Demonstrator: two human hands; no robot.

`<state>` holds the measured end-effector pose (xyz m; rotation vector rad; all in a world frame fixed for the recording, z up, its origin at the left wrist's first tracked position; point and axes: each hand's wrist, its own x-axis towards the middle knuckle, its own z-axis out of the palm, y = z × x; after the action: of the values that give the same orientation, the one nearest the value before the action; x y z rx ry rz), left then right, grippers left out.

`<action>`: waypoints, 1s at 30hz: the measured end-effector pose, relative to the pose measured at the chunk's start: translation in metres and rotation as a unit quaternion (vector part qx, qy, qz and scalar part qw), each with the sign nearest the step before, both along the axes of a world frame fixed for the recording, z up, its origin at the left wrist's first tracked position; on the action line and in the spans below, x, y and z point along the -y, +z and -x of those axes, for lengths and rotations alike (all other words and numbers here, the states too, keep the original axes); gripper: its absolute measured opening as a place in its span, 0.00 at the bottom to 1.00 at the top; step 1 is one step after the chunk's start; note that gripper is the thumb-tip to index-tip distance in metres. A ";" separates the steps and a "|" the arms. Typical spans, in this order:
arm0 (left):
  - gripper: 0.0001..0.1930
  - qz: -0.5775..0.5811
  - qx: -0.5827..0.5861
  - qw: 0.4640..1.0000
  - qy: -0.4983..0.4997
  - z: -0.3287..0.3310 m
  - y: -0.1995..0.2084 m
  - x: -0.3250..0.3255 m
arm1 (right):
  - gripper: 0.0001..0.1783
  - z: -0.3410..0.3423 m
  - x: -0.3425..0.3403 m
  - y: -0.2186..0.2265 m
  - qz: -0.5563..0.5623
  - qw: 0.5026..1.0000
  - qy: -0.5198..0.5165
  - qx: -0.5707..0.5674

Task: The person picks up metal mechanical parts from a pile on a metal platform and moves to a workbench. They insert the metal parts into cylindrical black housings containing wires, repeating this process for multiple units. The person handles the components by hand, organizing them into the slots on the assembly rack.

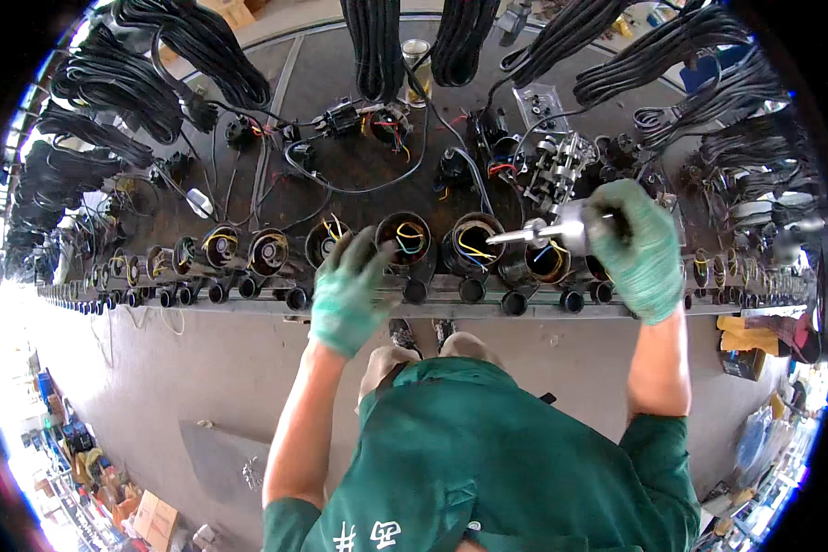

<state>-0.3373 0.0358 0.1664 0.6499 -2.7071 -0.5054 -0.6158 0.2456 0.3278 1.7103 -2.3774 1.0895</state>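
Observation:
My right hand [642, 248], in a green knit glove, grips a silver motor rotor [569, 226] by its thick end. Its stepped shaft points left, the tip at the rim of a round black motor housing [460, 250] with yellow wires inside. Gloved alike, my left hand [348, 293] is slightly blurred, its fingers apart, holding nothing. It hovers at the bench's front edge, between a housing with pale wires [318, 243] and another with yellow and blue wires [398, 221]. Behind the rotor lies a pile of similar metal shafts [554, 177].
Housings line the bench's front edge, with short black tubes [415, 293] below them. Bundles of black cable [373, 51] hang along the far side. A can [416, 57], loose wired parts [340, 120] and a clear tray [540, 103] are on the dark bench top [294, 198].

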 end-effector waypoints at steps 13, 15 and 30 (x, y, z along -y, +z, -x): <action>0.32 0.117 0.269 0.918 -0.267 0.079 0.000 0.069 | 0.12 -0.072 0.024 -0.051 -0.009 0.992 -0.100 0.078; 0.29 0.132 0.284 0.904 -0.290 0.080 -0.002 0.073 | 0.13 -0.077 0.026 -0.055 -0.007 0.991 -0.107 0.077; 0.23 0.001 0.335 0.850 -0.407 0.108 -0.003 0.106 | 0.12 -0.103 0.022 -0.078 -0.007 0.978 -0.168 0.128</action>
<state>-0.4450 -0.0698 0.1635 -0.5010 -3.5870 -0.5173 -0.5128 0.2239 0.2496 1.1660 -2.6956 1.2969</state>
